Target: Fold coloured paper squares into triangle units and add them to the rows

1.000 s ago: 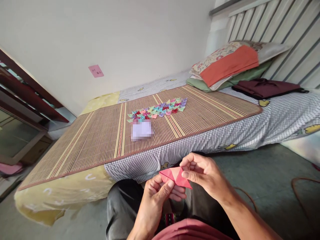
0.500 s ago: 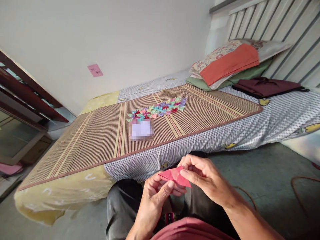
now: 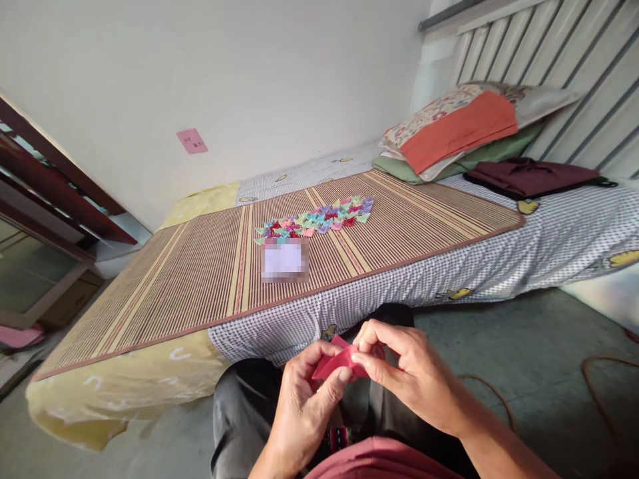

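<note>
A folded piece of red origami paper [image 3: 333, 363] is held above my lap, between both hands. My left hand [image 3: 310, 392] grips its left side, with the thumb on the near face and the fingers behind. My right hand [image 3: 399, 362] pinches the right end between thumb and forefinger. Part of the paper is covered by my fingers. Rows of small folded paper pieces [image 3: 319, 218] in many colours lie on the bed mat, beyond my hands.
A striped bamboo mat [image 3: 200, 286] covers the bed, over a checked sheet [image 3: 389, 293]. A blurred white block [image 3: 285, 259] lies near the paper pieces. Pillows [image 3: 459, 133] and a folded maroon cloth bag [image 3: 534, 178] rest at the right. A cord [image 3: 594, 392] lies on the floor.
The red paper has turned and folded in my hands, and a pointed flap now stands up at its left. My right fingers have closed in on its right end.
</note>
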The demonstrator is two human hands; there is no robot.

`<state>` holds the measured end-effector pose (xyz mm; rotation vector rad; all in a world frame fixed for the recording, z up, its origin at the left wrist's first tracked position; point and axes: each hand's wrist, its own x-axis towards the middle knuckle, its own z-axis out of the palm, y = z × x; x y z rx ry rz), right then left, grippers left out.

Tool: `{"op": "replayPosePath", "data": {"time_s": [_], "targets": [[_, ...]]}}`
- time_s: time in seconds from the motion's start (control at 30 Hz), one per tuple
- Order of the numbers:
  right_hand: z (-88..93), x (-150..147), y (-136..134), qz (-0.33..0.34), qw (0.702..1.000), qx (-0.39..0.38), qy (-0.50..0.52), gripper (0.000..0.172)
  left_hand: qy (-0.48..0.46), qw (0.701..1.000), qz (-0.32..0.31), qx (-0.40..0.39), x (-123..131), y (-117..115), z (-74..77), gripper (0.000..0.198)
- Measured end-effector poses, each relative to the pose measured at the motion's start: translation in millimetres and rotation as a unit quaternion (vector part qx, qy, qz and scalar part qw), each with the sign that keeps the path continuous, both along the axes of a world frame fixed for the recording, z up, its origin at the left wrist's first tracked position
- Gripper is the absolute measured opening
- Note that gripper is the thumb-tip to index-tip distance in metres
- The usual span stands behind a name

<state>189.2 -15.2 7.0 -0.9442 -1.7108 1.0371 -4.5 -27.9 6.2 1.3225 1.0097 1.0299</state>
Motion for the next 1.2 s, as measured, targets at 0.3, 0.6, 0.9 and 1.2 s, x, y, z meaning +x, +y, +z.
{"op": "replayPosePath", "data": {"time_s": [0.3,0.6,0.9,1.2], "targets": [[0.8,-10,-2,-0.017,1.000,0.013,-0.023,0.022,0.084,0.992,0.015,0.093,1,-6,-4.9,0.024],[-1.2,-16,1,-0.061,0.993,0.089,-0.043,0.021,0.058,0.995,0.042,0.073,-1,-8,-4.0,0.019],[7.8,-21,-3,-0.064,0.997,0.032,-0.005,0.021,-0.021,0.997,0.070,0.013,3,-12,-3.3,0.045],[-1.8,-21,2,-0.086,0.995,0.046,0.012,0.022,-0.086,0.993,0.022,-0.084,-2,1,-10.5,0.037]]}}
